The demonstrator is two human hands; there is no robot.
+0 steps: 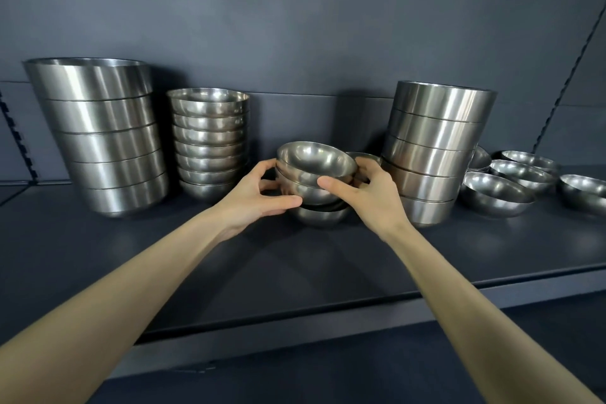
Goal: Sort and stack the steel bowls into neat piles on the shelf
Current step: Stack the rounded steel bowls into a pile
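A short pile of small steel bowls stands in the middle of the dark shelf, its top bowls tilted. My left hand grips the pile from the left, thumb across the front. My right hand grips it from the right, thumb on the front and fingers round the back. A neat pile of several small bowls stands to the left. Tall piles of large bowls stand at the far left and right of centre. Loose small bowls lie at the right.
The shelf's back wall is dark grey, with a slotted upright at the right. Another small bowl shows behind my right hand. The shelf's front edge runs across below my forearms.
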